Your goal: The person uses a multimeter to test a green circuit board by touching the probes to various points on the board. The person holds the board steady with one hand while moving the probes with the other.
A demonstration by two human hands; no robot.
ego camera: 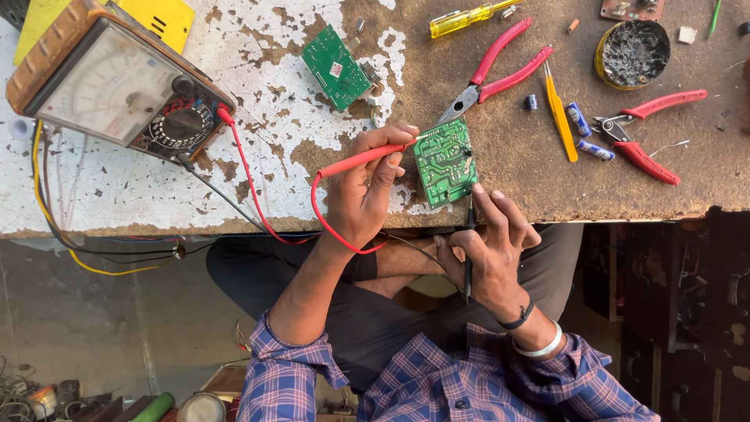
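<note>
A green circuit board [444, 162] lies near the front edge of the worn bench [156, 187]. My left hand [361, 195] grips a red test probe [363, 158], whose tip touches the board's upper left part. My right hand [488, 246] pinches a black test probe [469, 250] that points up at the board's lower right corner. Red and black leads run left to an analogue multimeter [117, 82] in an orange case at the bench's far left.
A second green board [337, 67] lies further back. Red-handled pliers [500, 66], red cutters [644, 133], yellow tweezers [560, 117], a yellow screwdriver [465, 17], small blue capacitors [580, 121] and a round tin [633, 51] lie to the right.
</note>
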